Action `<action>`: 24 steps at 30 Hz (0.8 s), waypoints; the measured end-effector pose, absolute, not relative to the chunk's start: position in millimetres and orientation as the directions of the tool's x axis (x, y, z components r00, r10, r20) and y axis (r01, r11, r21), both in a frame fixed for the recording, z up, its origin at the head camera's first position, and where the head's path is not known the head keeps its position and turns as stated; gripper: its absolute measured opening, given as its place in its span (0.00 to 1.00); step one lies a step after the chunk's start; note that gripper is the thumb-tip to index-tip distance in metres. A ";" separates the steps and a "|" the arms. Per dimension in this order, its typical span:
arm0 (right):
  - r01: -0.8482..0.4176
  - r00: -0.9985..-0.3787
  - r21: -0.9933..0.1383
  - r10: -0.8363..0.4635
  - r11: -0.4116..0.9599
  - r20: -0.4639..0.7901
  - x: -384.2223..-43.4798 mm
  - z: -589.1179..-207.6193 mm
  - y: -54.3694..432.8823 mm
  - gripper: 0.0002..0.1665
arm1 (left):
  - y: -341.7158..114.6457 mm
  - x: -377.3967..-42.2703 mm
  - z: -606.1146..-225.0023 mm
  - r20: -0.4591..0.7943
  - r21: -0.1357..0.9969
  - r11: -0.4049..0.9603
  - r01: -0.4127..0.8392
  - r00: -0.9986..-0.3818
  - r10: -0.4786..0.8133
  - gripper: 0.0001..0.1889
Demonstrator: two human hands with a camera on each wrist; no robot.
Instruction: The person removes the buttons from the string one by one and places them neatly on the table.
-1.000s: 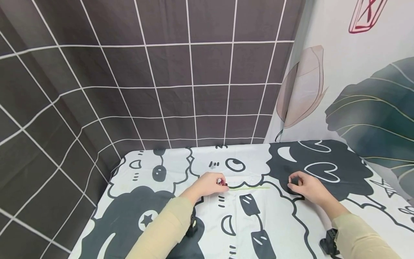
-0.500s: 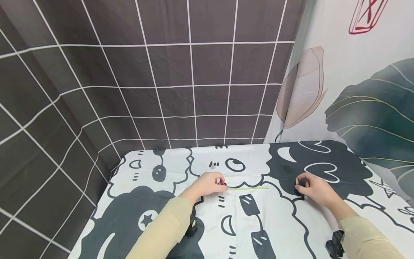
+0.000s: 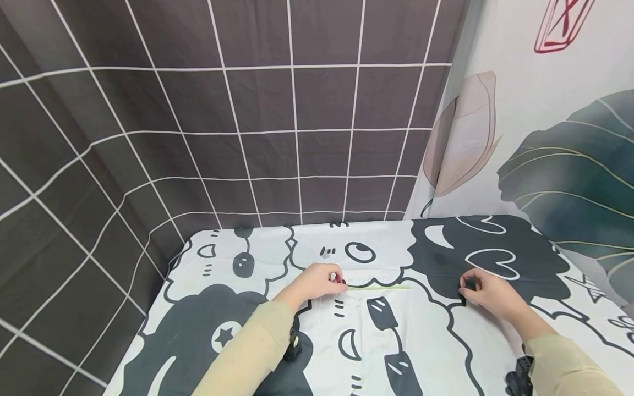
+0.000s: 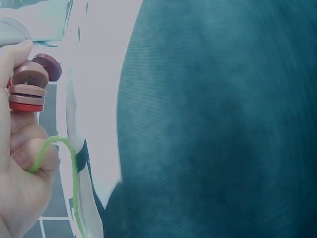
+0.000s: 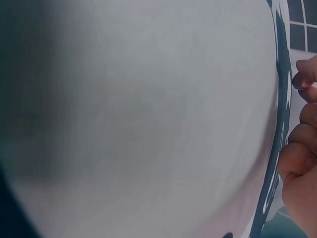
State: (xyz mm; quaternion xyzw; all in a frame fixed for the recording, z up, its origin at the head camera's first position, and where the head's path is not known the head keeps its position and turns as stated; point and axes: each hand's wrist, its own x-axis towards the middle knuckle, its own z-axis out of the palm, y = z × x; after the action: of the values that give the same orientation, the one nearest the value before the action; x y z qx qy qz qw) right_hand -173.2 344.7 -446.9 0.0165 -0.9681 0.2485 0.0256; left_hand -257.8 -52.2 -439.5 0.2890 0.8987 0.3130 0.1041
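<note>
My left hand (image 3: 317, 281) pinches several round buttons (image 4: 29, 79), dull pink, red and dark maroon, bunched between thumb and fingers in the left wrist view. A green string (image 4: 74, 173) comes out at the curled lower fingers of that hand and hangs down. In the head view the string runs nearly straight to the right over the sheet, and its visible stretch stops short of my right hand (image 3: 490, 294). That hand hovers over the dark patch of the sheet, fingers curled, thumb and index tips close together. Whether anything lies between them cannot be seen.
A black-and-white cartoon bedsheet (image 3: 426, 330) covers the surface below. Behind it hangs a dark grid-patterned curtain (image 3: 322, 154); a leaf-print hanging (image 3: 569, 181) is on the right. Black wrist cameras (image 3: 520, 377) sit on both forearms.
My right hand has moved to the right, away from the left hand, with its thumb and index tips closer together. The left hand stays in place; the visible string has barely shifted.
</note>
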 end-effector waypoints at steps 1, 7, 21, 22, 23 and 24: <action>-0.037 -0.999 -0.476 -0.013 0.879 0.053 -173.2 -447.5 345.6 0.16 | -52.3 -257.8 -439.4 -0.006 0.624 0.636 0.454 -0.811 0.584 0.09; -0.020 -0.999 -0.465 -0.003 0.885 0.037 -173.0 -450.1 350.7 0.18 | -52.7 -258.6 -440.1 -0.005 0.623 0.636 0.456 -0.810 0.586 0.09; 0.005 -1.000 -0.466 0.009 0.885 0.008 -171.8 -450.5 354.3 0.21 | -53.0 -258.8 -439.7 -0.014 0.623 0.638 0.452 -0.809 0.587 0.09; 0.004 -1.000 -0.467 0.008 0.884 0.005 -171.6 -450.6 354.5 0.21 | -52.9 -258.9 -439.7 -0.017 0.624 0.639 0.450 -0.810 0.587 0.09; 0.004 -1.000 -0.467 0.007 0.884 0.005 -171.6 -450.7 354.9 0.22 | -52.9 -259.1 -439.8 -0.018 0.623 0.639 0.451 -0.809 0.587 0.09; 0.007 -1.000 -0.464 0.010 0.886 0.004 -171.7 -450.8 355.3 0.22 | -52.8 -259.2 -439.8 -0.018 0.623 0.640 0.451 -0.809 0.588 0.09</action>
State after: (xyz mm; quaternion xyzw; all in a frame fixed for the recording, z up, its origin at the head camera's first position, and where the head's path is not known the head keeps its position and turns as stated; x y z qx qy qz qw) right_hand -171.7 355.3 -450.8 -0.0044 -0.9710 0.2391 0.0030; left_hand -259.2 -52.8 -439.8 0.2889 0.8987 0.3110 0.1101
